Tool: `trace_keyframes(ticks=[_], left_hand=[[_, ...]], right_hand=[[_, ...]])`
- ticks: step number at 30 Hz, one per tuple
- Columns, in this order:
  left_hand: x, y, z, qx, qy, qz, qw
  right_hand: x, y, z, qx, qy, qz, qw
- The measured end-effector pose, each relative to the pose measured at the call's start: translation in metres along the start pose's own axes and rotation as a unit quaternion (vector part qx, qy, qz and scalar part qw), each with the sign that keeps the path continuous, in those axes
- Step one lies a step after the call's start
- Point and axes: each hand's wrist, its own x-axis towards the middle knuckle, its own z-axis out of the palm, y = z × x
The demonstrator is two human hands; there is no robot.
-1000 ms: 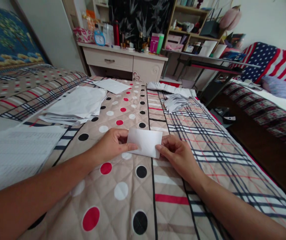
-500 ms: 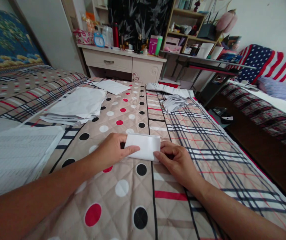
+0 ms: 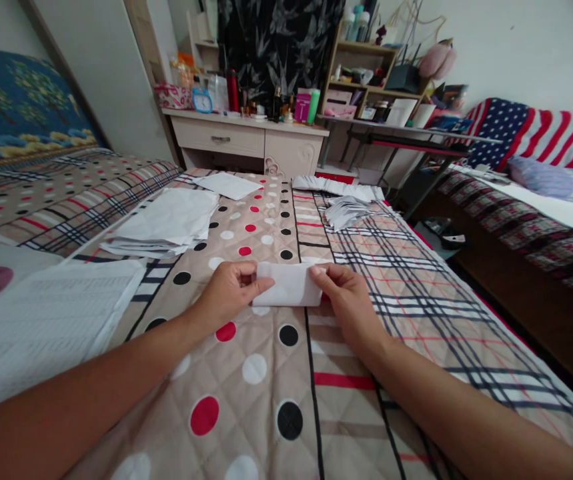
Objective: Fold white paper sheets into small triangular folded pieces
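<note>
A small folded white paper (image 3: 289, 287) lies on the quilted bedspread (image 3: 266, 393) in front of me. My left hand (image 3: 229, 293) pinches its left end, thumb on top and fingers curled behind. My right hand (image 3: 343, 297) grips its right end with closed fingers at the upper corner. Both forearms reach in from the bottom edge.
A loose stack of white sheets (image 3: 166, 220) lies at the left, a printed sheet (image 3: 46, 320) nearer me, another sheet (image 3: 229, 185) further back. A pile of folded papers (image 3: 349, 210) sits at the right. A dresser (image 3: 246, 137) and a second bed (image 3: 531, 213) stand beyond.
The paper has gone from a taller piece held up to a narrower, flatter folded strip near the bedspread. Both hands have closed in on its ends, and the view has tilted.
</note>
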Motion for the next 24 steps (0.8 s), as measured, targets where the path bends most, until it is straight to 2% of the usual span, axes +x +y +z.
trace_keyframes(ticks=[4, 8, 10, 14, 18, 24], left_hand=[[-0.0013, 0.0027, -0.0004, 0.006, 0.028, 0.024, 0.999], [-0.0002, 0.0019, -0.0019, -0.009, 0.069, 0.025, 0.997], [0.0012, -0.0007, -0.0016, -0.043, 0.068, 0.016, 0.997], [0.0030, -0.0053, -0.0001, -0.072, 0.062, 0.008, 0.995], [0.0020, -0.0041, 0.0008, -0.066, 0.064, 0.013, 0.996], [0.0004, -0.0020, 0.0001, -0.026, 0.085, 0.020, 0.996]], right_hand=[[0.0011, 0.0060, 0.0079, 0.023, 0.022, -0.028, 0.999], [0.0014, 0.0095, 0.0048, 0.060, -0.034, -0.046, 0.997], [0.0012, 0.0090, 0.0031, 0.069, -0.036, -0.047, 0.996], [0.0002, 0.0072, 0.0031, 0.077, 0.001, -0.047, 0.996], [-0.0013, 0.0061, 0.0039, 0.063, -0.002, -0.056, 0.996], [-0.0012, 0.0047, 0.0012, 0.008, 0.078, -0.115, 0.990]])
